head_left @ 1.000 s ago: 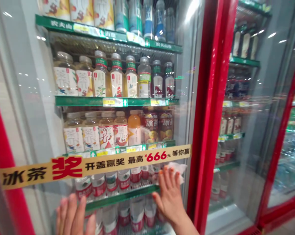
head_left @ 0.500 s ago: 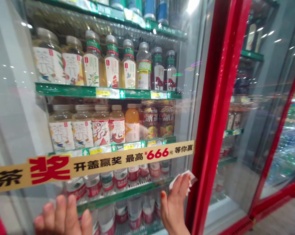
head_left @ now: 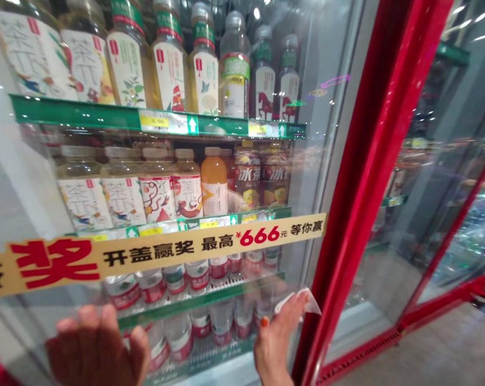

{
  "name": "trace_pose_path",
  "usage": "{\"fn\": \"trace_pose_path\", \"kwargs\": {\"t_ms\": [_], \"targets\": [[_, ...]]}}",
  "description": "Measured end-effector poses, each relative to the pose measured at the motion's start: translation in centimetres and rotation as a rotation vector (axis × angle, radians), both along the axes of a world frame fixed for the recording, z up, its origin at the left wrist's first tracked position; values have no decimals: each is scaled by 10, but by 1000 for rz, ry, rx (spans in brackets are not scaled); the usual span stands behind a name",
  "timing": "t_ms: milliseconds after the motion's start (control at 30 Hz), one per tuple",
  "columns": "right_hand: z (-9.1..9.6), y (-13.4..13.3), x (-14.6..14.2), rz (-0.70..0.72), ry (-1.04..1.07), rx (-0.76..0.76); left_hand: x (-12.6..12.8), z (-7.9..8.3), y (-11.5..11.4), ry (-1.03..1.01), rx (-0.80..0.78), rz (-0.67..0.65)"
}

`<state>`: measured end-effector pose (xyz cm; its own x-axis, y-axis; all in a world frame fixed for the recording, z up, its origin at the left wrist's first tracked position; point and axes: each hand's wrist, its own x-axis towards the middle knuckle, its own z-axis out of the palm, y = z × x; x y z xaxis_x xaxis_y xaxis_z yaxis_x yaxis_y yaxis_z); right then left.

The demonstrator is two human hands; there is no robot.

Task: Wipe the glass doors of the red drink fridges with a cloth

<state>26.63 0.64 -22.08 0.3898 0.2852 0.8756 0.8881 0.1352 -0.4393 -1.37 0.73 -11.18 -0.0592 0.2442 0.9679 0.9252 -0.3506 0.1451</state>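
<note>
While my right hand (head_left: 277,335) presses a white cloth (head_left: 307,301) flat to the glass door (head_left: 315,161), I read this as a wiping pass along the door's lower right edge, just beside the red frame (head_left: 371,177). Fingers lie close together and extended over the cloth, palm on the glass; nothing is pinched, the cloth is trapped under the fingertips, with one corner sticking out toward the frame. My left hand (head_left: 97,348) sits flat on the same glass at the door's lower left, fingers slightly spread, holding nothing, just bracing.

Relative to the door: the yellow banner sticker (head_left: 158,254) runs across it above both hands. Behind the glass, tea bottles (head_left: 158,190) and an orange juice bottle (head_left: 214,179) stand on a green shelf (head_left: 166,122)-type rack above the banner; red-capped water bottles (head_left: 198,273) sit behind the glass below the banner, between my hands. A second door lies to the right of the frame.

Judged step: mid-wipe, low corner being covered. Next move calls for keeping the palm pressed and sliding the cloth along the glass without snagging it on the frame, left hand steadying the door so it doesn't swing.
</note>
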Motion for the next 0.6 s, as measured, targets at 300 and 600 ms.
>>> {"fn": "trace_pose_path", "kwargs": {"t_ms": [300,600], "targets": [[-35,-12,-22,112,-333,67,3,19,-9,162,74,51],[-24,-28,-55,230,-518,68,-2,11,-9,173,30,51]]}}
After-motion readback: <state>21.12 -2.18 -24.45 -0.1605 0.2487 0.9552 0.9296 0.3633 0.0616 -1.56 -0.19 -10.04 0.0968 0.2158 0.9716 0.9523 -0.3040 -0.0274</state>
